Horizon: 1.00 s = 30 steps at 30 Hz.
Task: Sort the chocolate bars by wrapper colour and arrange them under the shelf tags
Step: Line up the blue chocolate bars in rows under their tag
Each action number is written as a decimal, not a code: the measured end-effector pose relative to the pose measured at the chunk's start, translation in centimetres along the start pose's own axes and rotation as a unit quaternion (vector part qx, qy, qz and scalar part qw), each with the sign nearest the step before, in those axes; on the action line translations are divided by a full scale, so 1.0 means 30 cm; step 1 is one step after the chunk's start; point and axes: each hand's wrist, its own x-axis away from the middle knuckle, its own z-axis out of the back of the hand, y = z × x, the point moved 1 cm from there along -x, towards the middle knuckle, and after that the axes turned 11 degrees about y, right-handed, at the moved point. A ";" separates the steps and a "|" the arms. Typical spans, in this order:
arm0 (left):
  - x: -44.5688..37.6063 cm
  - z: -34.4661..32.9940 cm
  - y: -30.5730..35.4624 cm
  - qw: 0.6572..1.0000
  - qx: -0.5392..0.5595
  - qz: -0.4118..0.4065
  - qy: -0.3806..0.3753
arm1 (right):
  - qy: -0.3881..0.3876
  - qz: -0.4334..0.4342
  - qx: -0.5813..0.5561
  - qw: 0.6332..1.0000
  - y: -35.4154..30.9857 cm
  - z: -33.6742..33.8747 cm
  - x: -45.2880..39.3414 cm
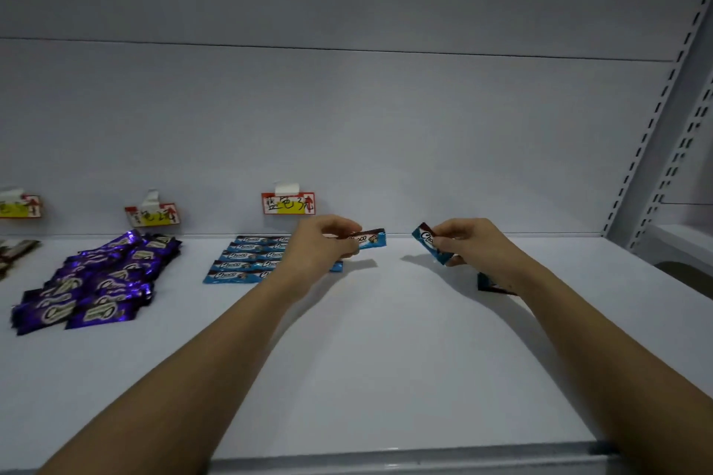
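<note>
My left fingers (349, 233) pinched one blue bar (368, 238) just above the blue rows (247, 258) under the blue tag (288, 203); my right fingers (449, 239) pinched a second blue bar (426, 241), held tilted above the shelf (386, 339). I was mid-placement; next, I judged, both needed squaring against the row.

Pale grey back panel (347, 119) behind the shelf, crossed by one thin horizontal seam high up. At far right, two slotted metal uprights (656, 119) leaning across the view, each with rows of dark slots. Beyond them, at the right edge, part of a neighbouring white shelf (683, 239), with a dim rounded shape beneath, too dark to identify.
</note>
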 end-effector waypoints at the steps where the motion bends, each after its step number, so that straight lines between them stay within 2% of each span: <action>1: 0.013 0.066 -0.008 1.000 -0.028 -0.008 0.008 | -0.007 0.009 0.017 1.000 -0.023 -0.027 0.011; 4: 0.041 0.250 -0.027 0.996 -0.084 -0.026 0.026 | -0.018 0.029 0.041 0.999 -0.107 -0.121 0.036; 7: 0.074 0.388 -0.043 0.990 -0.134 -0.032 -0.002 | -0.045 0.037 0.051 0.997 -0.185 -0.239 0.057; 13: 0.125 0.525 -0.112 0.960 -0.269 -0.066 -0.031 | -0.091 0.046 0.112 0.988 -0.277 -0.455 0.066; 22: 0.125 0.542 -0.114 0.946 -0.283 -0.109 -0.117 | -0.007 0.104 0.190 0.976 -0.209 -0.544 0.077; 27: 0.114 0.547 -0.122 0.934 -0.315 -0.126 -0.107 | 0.033 0.154 0.248 0.956 -0.216 -0.554 0.093; 30: 0.106 0.574 -0.126 0.931 -0.331 -0.139 -0.063 | 0.031 0.205 0.211 0.955 -0.250 -0.554 0.129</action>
